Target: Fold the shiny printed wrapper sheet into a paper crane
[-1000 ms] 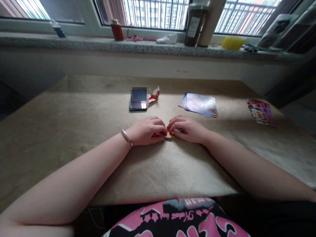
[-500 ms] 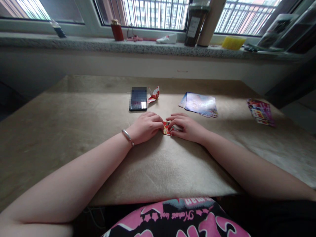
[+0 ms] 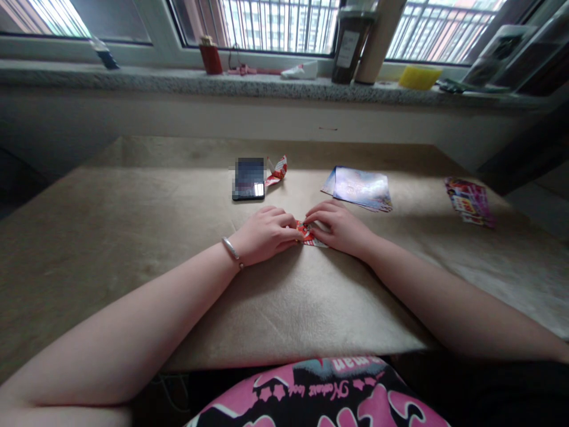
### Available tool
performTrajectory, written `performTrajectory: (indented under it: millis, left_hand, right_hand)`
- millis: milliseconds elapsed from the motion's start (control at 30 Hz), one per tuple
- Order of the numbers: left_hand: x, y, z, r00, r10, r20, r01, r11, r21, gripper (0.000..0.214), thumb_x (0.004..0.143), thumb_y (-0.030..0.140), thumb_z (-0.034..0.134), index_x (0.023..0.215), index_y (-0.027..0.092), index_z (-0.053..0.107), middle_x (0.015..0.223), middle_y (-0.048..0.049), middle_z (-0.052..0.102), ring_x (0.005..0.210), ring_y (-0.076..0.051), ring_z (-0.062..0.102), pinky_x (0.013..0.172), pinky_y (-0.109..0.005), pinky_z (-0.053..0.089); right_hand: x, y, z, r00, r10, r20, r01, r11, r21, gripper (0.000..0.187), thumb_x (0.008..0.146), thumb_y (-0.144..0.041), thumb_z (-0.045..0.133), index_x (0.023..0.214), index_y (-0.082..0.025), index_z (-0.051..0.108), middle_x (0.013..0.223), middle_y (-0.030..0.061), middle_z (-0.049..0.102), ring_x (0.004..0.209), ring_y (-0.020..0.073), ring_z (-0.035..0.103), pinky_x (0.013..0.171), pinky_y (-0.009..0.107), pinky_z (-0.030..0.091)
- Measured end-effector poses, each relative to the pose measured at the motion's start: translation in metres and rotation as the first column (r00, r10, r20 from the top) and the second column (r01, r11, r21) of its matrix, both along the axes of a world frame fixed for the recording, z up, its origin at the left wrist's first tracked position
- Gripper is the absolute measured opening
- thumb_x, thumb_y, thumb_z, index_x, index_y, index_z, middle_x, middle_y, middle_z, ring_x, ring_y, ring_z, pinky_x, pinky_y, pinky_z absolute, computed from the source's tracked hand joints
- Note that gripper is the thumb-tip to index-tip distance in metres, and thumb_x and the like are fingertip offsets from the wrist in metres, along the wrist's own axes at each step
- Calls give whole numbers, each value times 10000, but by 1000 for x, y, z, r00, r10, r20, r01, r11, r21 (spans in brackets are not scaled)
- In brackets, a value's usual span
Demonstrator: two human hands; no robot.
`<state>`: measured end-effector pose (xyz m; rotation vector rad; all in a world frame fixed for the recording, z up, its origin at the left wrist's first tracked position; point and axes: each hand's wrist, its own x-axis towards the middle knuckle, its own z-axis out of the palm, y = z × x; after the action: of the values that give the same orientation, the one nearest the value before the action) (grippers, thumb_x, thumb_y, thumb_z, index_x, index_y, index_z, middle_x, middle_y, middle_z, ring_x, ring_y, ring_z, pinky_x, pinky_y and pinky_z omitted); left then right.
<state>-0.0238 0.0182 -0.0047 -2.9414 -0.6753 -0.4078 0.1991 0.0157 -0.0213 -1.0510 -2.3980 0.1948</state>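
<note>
Between my hands a small piece of red and white printed paper (image 3: pixel 308 235) lies folded on the table; both hands partly cover it. My left hand (image 3: pixel 269 236), with a silver bangle at the wrist, is closed on its left end, thumb and index finger pressed together there. My right hand (image 3: pixel 340 228) has curved fingers gripping the right side of the paper, fingertips on its upper part. Just beyond the left hand stands a folded red and white paper shape (image 3: pixel 278 172) with pointed ends, beside a dark phone-like device (image 3: pixel 249 179).
A stack of glossy pictured sheets (image 3: pixel 363 188) lies beyond my right hand. Farther right is a fanned bunch of purple and red cards (image 3: pixel 470 201). The sill (image 3: pixel 155 82) behind the table (image 3: pixel 111 249) holds a red container (image 3: pixel 210 56), a dark jar (image 3: pixel 351 50) and a yellow block (image 3: pixel 419 77).
My left hand has moved slightly right and nearer to me, its thumb now farther over the paper. The right fingers have shifted, and more of the paper's lower right edge shows.
</note>
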Motion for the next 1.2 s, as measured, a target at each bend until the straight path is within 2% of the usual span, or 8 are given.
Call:
performTrajectory:
  millis: [200, 300, 400, 533, 800, 967, 1067, 1200]
  left_hand:
    - [0, 1, 1, 1000, 24, -20, -23, 999, 47, 239, 917, 297, 422, 997, 278, 646, 975, -31, 630, 868, -159, 528, 795, -305, 379]
    - [0, 2, -1, 998, 63, -10, -62, 996, 62, 228, 900, 257, 437, 968, 273, 654, 946, -28, 635, 842, -161, 534, 767, -301, 381]
    - [-1, 5, -3, 993, 112, 20, -113, 993, 29, 227, 888, 225, 440, 929, 257, 660, 908, -24, 642, 825, -160, 543, 750, -294, 386]
    - [-1, 6, -4, 984, 171, 55, -170, 985, -23, 209, 872, 213, 455, 893, 222, 663, 892, -38, 650, 815, -162, 554, 742, -291, 399]
    - [4, 5, -5, 957, 276, 85, -267, 958, -107, 237, 872, 354, 489, 892, 188, 658, 909, -65, 643, 833, -184, 553, 762, -310, 413]
    - [5, 6, -6, 896, 434, 91, -417, 895, -160, 360, 821, 463, 552, 1048, 193, 621, 1023, -78, 612, 932, -221, 528, 829, -349, 400]
    - [4, 5, -6, 893, 446, 69, -425, 883, -199, 384, 833, 511, 513, 1061, 226, 632, 1029, -67, 601, 959, -225, 501, 851, -356, 386]
    - [3, 6, -7, 897, 437, 63, -411, 879, -240, 390, 818, 531, 526, 1050, 239, 642, 1025, -61, 596, 971, -225, 483, 872, -356, 380]
  right_hand:
    - [1, 0, 0, 999, -43, 31, 43, 999, -1, 207, 803, -295, 581, 979, -224, 664, 1126, 64, 627, 1133, 238, 481, 985, 444, 401]
    - [2, 2, 0, 998, -56, 23, 56, 998, -25, 161, 808, -324, 584, 891, -214, 668, 1095, 63, 636, 1140, 241, 479, 992, 450, 395]
    - [3, 2, -1, 998, -65, 1, 65, 997, -41, 145, 802, -337, 597, 790, -205, 653, 1056, 64, 643, 1123, 234, 492, 985, 436, 398]
    - [1, 2, -3, 996, -89, -27, 88, 995, -51, 146, 770, -353, 634, 765, -207, 636, 1045, 63, 644, 1090, 231, 509, 974, 431, 396]
    - [-3, 4, -6, 986, -163, -25, 161, 984, -76, 243, 732, -403, 663, 880, -210, 646, 1091, 81, 615, 1077, 236, 517, 970, 428, 395]
    - [-3, 5, -6, 983, -183, 30, 184, 981, -58, 399, 740, -433, 646, 1056, -188, 640, 1158, 103, 600, 1138, 257, 492, 1005, 435, 380]
    - [-4, 6, -7, 981, -191, 41, 193, 980, -55, 459, 733, -443, 651, 1104, -173, 632, 1195, 106, 590, 1183, 272, 461, 1032, 441, 361]
    - [-4, 7, -9, 985, -171, -7, 171, 984, -56, 420, 728, -407, 669, 1087, -190, 642, 1191, 96, 598, 1174, 262, 473, 1028, 444, 370]
